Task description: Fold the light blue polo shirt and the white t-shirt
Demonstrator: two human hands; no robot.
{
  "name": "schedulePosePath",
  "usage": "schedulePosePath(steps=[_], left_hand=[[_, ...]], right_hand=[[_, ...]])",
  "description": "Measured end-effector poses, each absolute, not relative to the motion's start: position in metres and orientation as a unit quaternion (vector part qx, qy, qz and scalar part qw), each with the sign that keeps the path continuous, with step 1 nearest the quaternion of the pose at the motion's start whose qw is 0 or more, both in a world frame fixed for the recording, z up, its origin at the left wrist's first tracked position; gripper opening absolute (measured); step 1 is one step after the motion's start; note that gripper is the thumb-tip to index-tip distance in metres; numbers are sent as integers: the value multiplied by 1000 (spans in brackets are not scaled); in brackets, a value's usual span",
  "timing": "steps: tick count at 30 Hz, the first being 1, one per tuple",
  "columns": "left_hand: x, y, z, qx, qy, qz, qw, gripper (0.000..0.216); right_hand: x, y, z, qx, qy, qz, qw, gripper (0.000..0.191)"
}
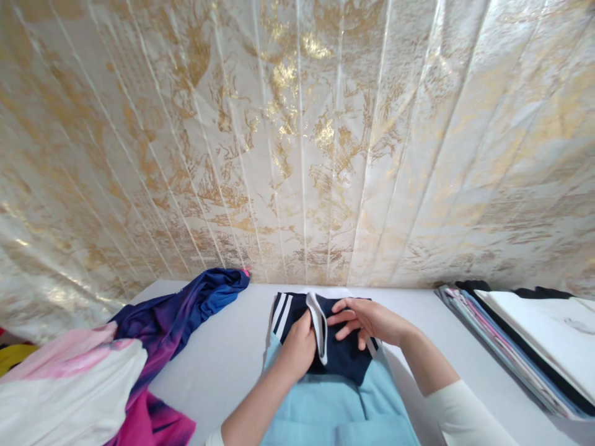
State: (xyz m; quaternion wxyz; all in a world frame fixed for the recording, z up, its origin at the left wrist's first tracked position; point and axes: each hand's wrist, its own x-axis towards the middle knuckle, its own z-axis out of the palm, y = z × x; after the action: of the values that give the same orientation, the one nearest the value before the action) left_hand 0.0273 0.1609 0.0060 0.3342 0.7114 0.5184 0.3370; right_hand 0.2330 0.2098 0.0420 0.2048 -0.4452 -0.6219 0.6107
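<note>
A light blue shirt (pixel 325 406) with a navy upper part and white stripes lies in front of me, its sides folded in. My left hand (pixel 299 348) is closed on the white-edged collar (pixel 321 347), which stands up from the navy cloth; its fingertips are hidden behind the collar. To the right of the collar, my right hand (pixel 369 320) has its fingers spread over the navy part. Whether those fingertips touch the cloth I cannot tell.
Loose garments lie in a heap on the left: a blue-purple one (pixel 186 316) and a white-and-pink one (pixel 79 378). A stack of folded clothes (pixel 525 347) sits at the right. Behind the white table (pixel 223 353) hangs a gold-patterned sheet (pixel 297 155).
</note>
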Motion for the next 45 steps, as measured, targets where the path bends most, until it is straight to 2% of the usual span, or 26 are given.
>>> schedulePosePath(steps=[2,5,7,9,11,18,24,30,35,41,45], left_hand=[[26,164,8,658,563,360,348,42],[26,166,9,619,607,354,351,43],[28,163,9,608,626,349,342,60],[32,160,11,623,623,345,323,76],[35,157,14,651,602,354,298,82],[44,146,38,697,587,346,226,53],[50,136,45,702,653,228,166,61],[44,136,45,729,668,127,81,63],[34,142,46,747,661,19,71,62],[26,147,46,747,652,101,81,61],[21,151,40,737,669,41,82,60]], right_hand=[[237,216,37,-436,-591,635,240,34],[259,229,33,-506,-608,512,336,24],[275,238,28,-545,-623,429,361,24],[285,244,21,-559,-636,393,358,28],[287,247,13,-557,-649,386,345,31],[279,253,-3,-539,-690,391,286,29],[286,258,2,-511,-729,354,287,30],[275,265,-6,-516,-762,247,305,22],[259,261,-14,-513,-788,181,288,20],[257,258,-13,-533,-786,134,284,21],[253,257,-11,-544,-787,126,263,21]])
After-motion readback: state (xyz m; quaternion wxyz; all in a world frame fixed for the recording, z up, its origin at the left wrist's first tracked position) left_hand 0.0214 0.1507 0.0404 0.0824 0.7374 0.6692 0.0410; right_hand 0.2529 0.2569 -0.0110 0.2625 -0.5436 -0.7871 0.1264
